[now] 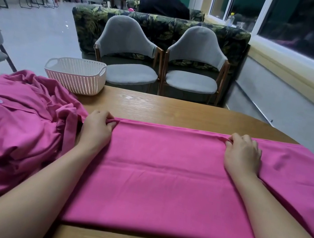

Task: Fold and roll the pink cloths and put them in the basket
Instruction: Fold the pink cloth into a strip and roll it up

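A crumpled heap of pink cloth with a pale button (pixel 7 128) is seen piled over the left edge of the oval wooden table (pixel 174 111). Just behind it, at the far left corner, a white slotted plastic basket with handles (pixel 75 75) is set on the wood, touching the heap's far fringe. A flat, folded pink rectangular cloth (pixel 162 178) is spread across the middle of the table, its near edge lying just short of the near edge and its right end draped over the right edge. The cloth's far hem is pinched by the left hand (pixel 98 127), fingers curled over a small roll of fabric at the left end. The same hem is gripped further right by the right hand (pixel 243 153), fingers likewise curled on the fold. Beyond the far edge, two grey upholstered chairs with wooden frames (pixel 162 57) are drawn up, and a seated person in dark clothing (pixel 165 2) is seen from behind.
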`<control>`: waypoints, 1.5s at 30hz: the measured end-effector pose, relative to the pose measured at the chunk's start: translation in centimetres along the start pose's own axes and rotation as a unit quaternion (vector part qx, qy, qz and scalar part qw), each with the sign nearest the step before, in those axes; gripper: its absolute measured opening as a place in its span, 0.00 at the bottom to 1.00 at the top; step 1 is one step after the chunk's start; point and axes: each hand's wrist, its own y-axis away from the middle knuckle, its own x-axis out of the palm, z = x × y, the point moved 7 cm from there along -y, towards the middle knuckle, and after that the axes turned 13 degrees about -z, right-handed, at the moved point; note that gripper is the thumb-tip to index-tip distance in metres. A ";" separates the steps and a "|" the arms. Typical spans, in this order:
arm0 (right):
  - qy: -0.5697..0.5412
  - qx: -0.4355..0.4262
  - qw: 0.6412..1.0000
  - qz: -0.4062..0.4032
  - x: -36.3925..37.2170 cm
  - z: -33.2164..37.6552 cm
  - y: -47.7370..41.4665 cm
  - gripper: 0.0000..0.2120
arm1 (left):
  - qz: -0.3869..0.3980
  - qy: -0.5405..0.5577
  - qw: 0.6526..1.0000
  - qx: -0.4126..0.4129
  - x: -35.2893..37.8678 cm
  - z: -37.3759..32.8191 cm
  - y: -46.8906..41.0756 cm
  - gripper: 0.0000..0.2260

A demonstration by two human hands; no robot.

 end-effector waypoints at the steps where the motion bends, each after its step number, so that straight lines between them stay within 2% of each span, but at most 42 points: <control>1: 0.001 0.000 1.000 0.000 -0.3 -0.2 0.4 0.04 | -0.002 0.004 1.000 0.001 -0.3 0.0 0.4 0.03; 8: -0.009 0.012 1.000 -0.003 -1.5 -1.4 1.7 0.04 | -0.001 0.000 1.000 0.001 -1.6 -0.9 0.0 0.03; 15: -0.041 0.047 0.998 -0.005 -1.5 -2.0 1.2 0.04 | 0.005 -0.025 1.000 -0.014 0.0 -0.6 -0.7 0.02; 20: -0.109 0.109 0.987 0.035 -1.6 -2.3 -0.5 0.04 | -0.011 -0.021 1.000 -0.009 0.2 0.1 -0.7 0.02; 23: -0.087 0.122 0.987 0.052 -1.8 -1.9 -2.3 0.06 | -0.015 -0.027 0.999 0.006 0.2 0.1 -0.8 0.04; 26: -0.055 0.117 0.990 0.057 -0.6 -1.8 -2.4 0.07 | -0.014 -0.042 0.999 0.014 -0.1 0.1 -0.8 0.06; 34: 0.031 0.029 0.999 0.008 0.2 -1.4 -2.0 0.07 | 0.004 -0.131 0.991 0.006 0.3 -0.2 -1.9 0.06; 45: 0.019 0.031 0.999 0.010 0.5 -1.6 -2.4 0.08 | 0.011 -0.170 0.985 0.019 0.8 0.9 -2.3 0.02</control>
